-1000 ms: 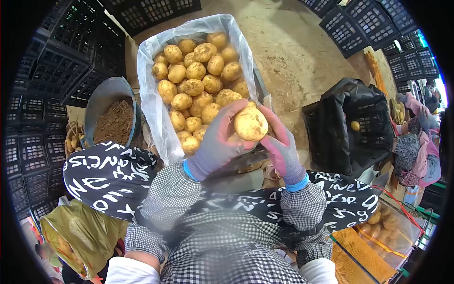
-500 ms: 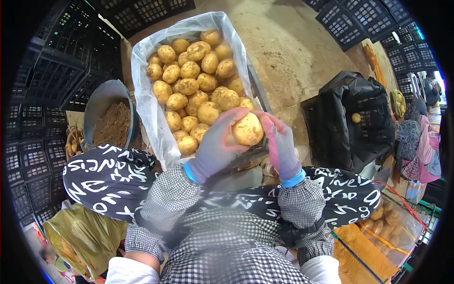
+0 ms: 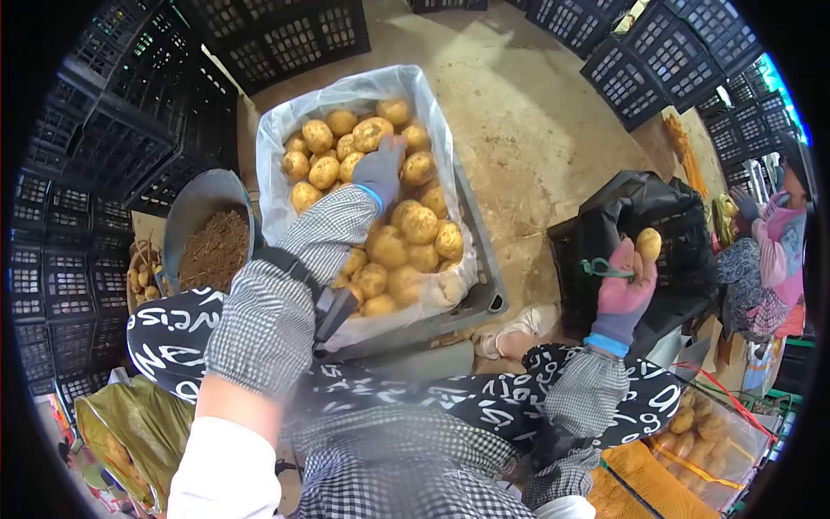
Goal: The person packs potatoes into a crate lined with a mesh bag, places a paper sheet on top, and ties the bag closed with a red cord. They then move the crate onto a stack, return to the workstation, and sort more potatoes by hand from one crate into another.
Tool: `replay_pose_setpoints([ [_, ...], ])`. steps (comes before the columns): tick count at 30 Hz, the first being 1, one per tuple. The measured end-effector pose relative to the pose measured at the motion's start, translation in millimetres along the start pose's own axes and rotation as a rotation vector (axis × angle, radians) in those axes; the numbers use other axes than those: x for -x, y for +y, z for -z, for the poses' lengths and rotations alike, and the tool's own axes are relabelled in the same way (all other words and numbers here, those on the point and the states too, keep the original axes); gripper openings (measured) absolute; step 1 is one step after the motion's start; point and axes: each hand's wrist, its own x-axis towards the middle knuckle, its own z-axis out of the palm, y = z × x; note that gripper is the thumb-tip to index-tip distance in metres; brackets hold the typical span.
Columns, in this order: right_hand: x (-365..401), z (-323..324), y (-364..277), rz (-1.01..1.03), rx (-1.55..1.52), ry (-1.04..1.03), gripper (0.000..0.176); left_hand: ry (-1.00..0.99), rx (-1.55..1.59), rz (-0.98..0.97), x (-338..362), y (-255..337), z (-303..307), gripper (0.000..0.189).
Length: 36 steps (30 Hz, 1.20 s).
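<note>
My left hand (image 3: 380,171) reaches into a crate lined with a translucent bag (image 3: 270,164). Its gloved fingers are extended over the potatoes, beside a large soil-marked potato (image 3: 372,135); its palm is hidden. Over the near edge of a black bag (image 3: 596,212), my right hand (image 3: 629,275) has its fingers curled, with a small potato (image 3: 648,244) at the fingertips. A green loop (image 3: 602,267) shows beside its thumb. Both hands wear grey and pink gloves.
A bucket of soil (image 3: 212,251) stands left of the lined crate. Black crates (image 3: 290,43) are stacked along the back and left. A co-worker in pink (image 3: 782,251) is at the far right. Bagged potatoes (image 3: 696,437) lie at lower right.
The large potato is no longer between my hands. My left hand has moved forward over the crate, and my right hand has moved right to the black bag. The view has shifted.
</note>
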Motion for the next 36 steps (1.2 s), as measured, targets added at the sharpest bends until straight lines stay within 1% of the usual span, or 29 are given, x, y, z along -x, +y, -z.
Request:
replay_pose_setpoints([
  [1, 7, -15, -7, -0.073, -0.087, 0.015, 0.033, -0.112, -0.026, 0.022, -4, 11, 20, 0.062],
  [3, 39, -53, -10, -0.178, -0.153, 0.020, 0.036, -0.083, 0.019, 0.015, -9, 2, 12, 0.064],
  [4, 48, -63, -8, -0.236, -0.121, 0.018, 0.039, -0.073, 0.037, 0.013, -9, -3, 10, 0.065],
  [6, 60, -82, -1, -0.352, -0.068, 0.005, 0.044, -0.048, 0.219, 0.055, 4, 3, 34, 0.068],
  [7, 70, -91, 5, -0.363, -0.019, -0.049, 0.047, -0.040, 0.308, 0.076, 16, 5, 47, 0.069],
  [10, 98, -115, 16, -0.339, 0.435, -0.429, 0.045, -0.378, 1.308, 0.264, 59, 30, 102, 0.075],
  [12, 118, -130, 41, -0.511, 0.332, -0.498, 0.050, -0.355, 1.455, 0.145, 93, 55, 126, 0.076],
  [13, 127, -139, 41, -0.569, 0.273, -0.565, 0.052, -0.343, 1.530, 0.078, 108, 65, 129, 0.077],
  [15, 139, -155, 32, -0.677, 0.154, -0.693, 0.058, -0.255, 1.554, -0.028, 133, 79, 120, 0.075],
  [16, 140, -157, 29, -0.634, 0.181, -0.710, 0.061, -0.214, 1.566, -0.085, 142, 85, 117, 0.074],
  [18, 143, -156, 26, -0.552, 0.239, -0.743, 0.067, -0.224, 1.651, 0.067, 152, 89, 116, 0.068],
  [20, 144, -146, 34, -0.429, 0.390, -0.792, 0.072, -0.323, 1.864, 0.256, 157, 87, 111, 0.066],
  [21, 146, -139, 41, -0.363, 0.495, -0.805, 0.072, -0.328, 1.770, 0.200, 161, 90, 110, 0.065],
  [23, 149, -133, 47, -0.128, 0.698, -0.835, 0.072, -0.331, 1.582, 0.091, 166, 96, 107, 0.063],
  [24, 151, -133, 49, 0.037, 0.794, -0.850, 0.072, -0.374, 1.581, 0.126, 167, 94, 107, 0.063],
  [26, 155, -133, 50, 0.209, 0.900, -0.859, 0.072, -0.462, 1.575, 0.197, 167, 89, 105, 0.062],
  [28, 159, -134, 50, 0.222, 0.931, -0.850, 0.070, -0.393, 1.599, 0.152, 168, 86, 96, 0.062],
  [29, 160, -133, 51, 0.123, 0.916, -0.834, 0.069, -0.355, 1.610, 0.128, 167, 86, 94, 0.062],
  [30, 161, -130, 54, 0.026, 0.899, -0.817, 0.068, -0.375, 1.699, 0.223, 165, 83, 95, 0.067],
  [32, 164, -131, 53, -0.060, 0.873, -0.809, 0.066, -0.409, 1.872, 0.425, 160, 75, 99, 0.078],
  [33, 165, -133, 49, -0.048, 0.864, -0.819, 0.064, -0.383, 1.864, 0.419, 161, 77, 96, 0.079],
  [34, 163, -134, 50, 0.031, 0.885, -0.853, 0.063, -0.358, 1.854, 0.413, 162, 79, 92, 0.079],
  [35, 161, -134, 51, 0.112, 0.905, -0.882, 0.062, -0.335, 1.842, 0.407, 162, 80, 88, 0.080],
  [36, 154, -131, 54, 0.264, 0.953, -0.932, 0.060, -0.346, 1.789, 0.335, 163, 77, 86, 0.080],
])
